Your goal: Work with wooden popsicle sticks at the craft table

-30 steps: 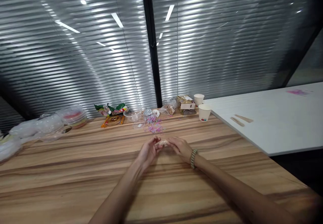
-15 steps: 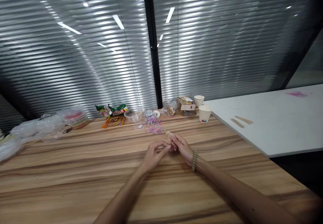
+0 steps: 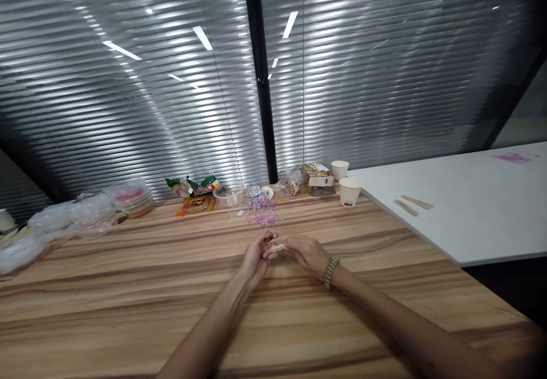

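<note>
A small cream-coloured piece (image 3: pixel 277 248) is held between my two hands above the wooden table (image 3: pixel 171 299). The fingers of my left hand (image 3: pixel 257 255) curl around its left end, palm turned partly up. From the other side, my right hand (image 3: pixel 308 253), with a green braided bracelet at the wrist, pinches the right end. The fingers hide part of the piece, and its exact shape is too small to make out. Pink and purple bits (image 3: pixel 265 217) lie scattered just beyond my hands.
Along the back are clear plastic bowls (image 3: pixel 229 196), green snack bags (image 3: pixel 194 185), a small box (image 3: pixel 318 175) and paper cups (image 3: pixel 350 192). Stacked plastic containers (image 3: pixel 132 196) stand at left. Two wooden sticks (image 3: pixel 416 202) lie on the white table (image 3: pixel 470 219).
My left hand has turned its palm upward. The cream-coloured piece went from upright to lying sideways, slightly lower and to the left. My right hand has rotated, back facing up.
</note>
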The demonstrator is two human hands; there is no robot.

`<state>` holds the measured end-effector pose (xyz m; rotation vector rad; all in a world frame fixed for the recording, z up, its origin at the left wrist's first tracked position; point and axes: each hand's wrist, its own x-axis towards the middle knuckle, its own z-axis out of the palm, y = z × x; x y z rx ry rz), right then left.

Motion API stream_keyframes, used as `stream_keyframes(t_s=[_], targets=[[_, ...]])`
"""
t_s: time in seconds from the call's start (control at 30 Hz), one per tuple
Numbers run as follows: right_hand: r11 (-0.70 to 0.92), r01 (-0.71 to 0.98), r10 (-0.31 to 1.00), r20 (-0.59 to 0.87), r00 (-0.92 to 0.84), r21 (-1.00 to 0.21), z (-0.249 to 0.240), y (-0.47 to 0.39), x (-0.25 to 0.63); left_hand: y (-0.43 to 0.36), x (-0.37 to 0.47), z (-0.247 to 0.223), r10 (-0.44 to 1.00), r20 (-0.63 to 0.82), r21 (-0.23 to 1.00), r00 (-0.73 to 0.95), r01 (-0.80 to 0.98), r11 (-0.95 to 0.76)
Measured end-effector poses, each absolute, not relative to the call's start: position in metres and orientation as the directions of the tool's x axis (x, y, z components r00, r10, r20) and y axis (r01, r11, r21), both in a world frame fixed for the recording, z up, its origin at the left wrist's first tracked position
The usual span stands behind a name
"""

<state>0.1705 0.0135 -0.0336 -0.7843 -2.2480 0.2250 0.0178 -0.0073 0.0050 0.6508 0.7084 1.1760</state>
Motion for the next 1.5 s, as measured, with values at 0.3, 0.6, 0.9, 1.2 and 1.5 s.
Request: stream_keyframes(t_s=[0.3, 0.6, 0.9, 1.2, 1.5], targets=[[0.712, 0.703, 0.58, 0.576, -0.577, -0.013, -0.025, 0.016, 0.179, -0.007, 0.009, 0.011, 0.993, 0.016, 0.922, 0.116, -0.387, 0.03], [0.711, 0.702, 0.544, 0.603, -0.583, 0.037, -0.02, 0.014, 0.18, -0.01, 0.007, 0.023, 0.996, 0.018, 0.9, 0.091, -0.436, 0.023], [0.72, 0.693, 0.55, 0.581, -0.601, 0.035, -0.027, 0.018, 0.182, -0.01, 0.002, 0.025, 0.963, -0.025, 0.921, 0.268, -0.368, 0.126], [0.723, 0.663, 0.635, 0.566, -0.526, -0.195, -0.031, 0.014, 0.174, -0.018, 0.016, 0.019, 0.992, 0.096, 0.983, 0.086, -0.163, -0.081], [0.72, 0.497, 0.687, 0.601, -0.409, -0.485, -0.037, 0.018, 0.173, 0.005, -0.005, 0.003, 0.984, -0.117, 0.945, -0.133, -0.32, 0.069]])
